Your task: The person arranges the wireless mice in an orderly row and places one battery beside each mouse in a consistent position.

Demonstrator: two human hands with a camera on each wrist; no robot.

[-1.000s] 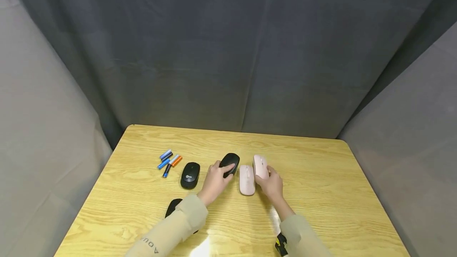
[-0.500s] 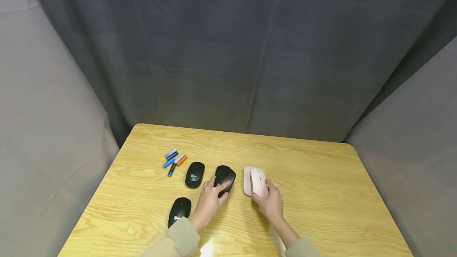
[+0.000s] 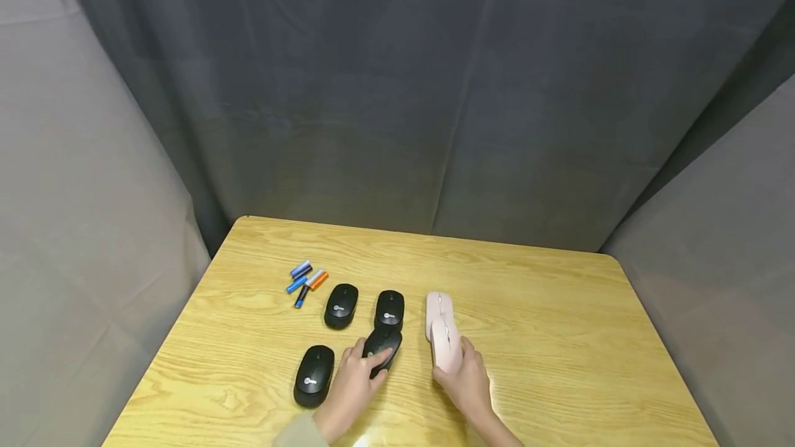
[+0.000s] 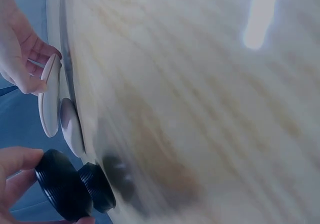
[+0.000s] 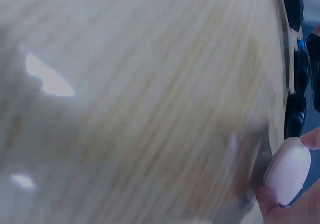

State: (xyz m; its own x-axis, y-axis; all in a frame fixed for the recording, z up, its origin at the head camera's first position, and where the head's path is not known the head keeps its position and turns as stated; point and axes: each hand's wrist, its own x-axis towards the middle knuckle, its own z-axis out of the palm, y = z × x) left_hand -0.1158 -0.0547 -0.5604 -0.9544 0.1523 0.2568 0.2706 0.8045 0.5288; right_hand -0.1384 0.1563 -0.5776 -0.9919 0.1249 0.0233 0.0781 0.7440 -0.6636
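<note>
My left hand (image 3: 352,383) grips a black computer mouse (image 3: 384,346) by its sides, with the index finger lying along its top. Just beyond it another black mouse (image 3: 390,307) lies on the table, and the held one overlaps its near end in the head view. In my right hand (image 3: 466,379) is a pale pink mouse (image 3: 446,345), pinched between thumb and fingers. It overlaps a second pink mouse (image 3: 438,301) lying behind it. The left wrist view shows the held pink mouse (image 4: 51,97) raised and tilted, and the held black mouse (image 4: 62,184) raised too.
Two more black mice lie to the left, one farther back (image 3: 341,306) and one nearer the front (image 3: 314,376). Several blue, orange and dark batteries (image 3: 306,282) are heaped at the back left. Grey curtains (image 3: 373,88) stand behind the wooden table (image 3: 546,336) and at its sides.
Both hands have come back toward the body with their mice. The left hand's mouse has moved off the black mouse on the table, and the near-left black mouse is now uncovered by the sleeve.
</note>
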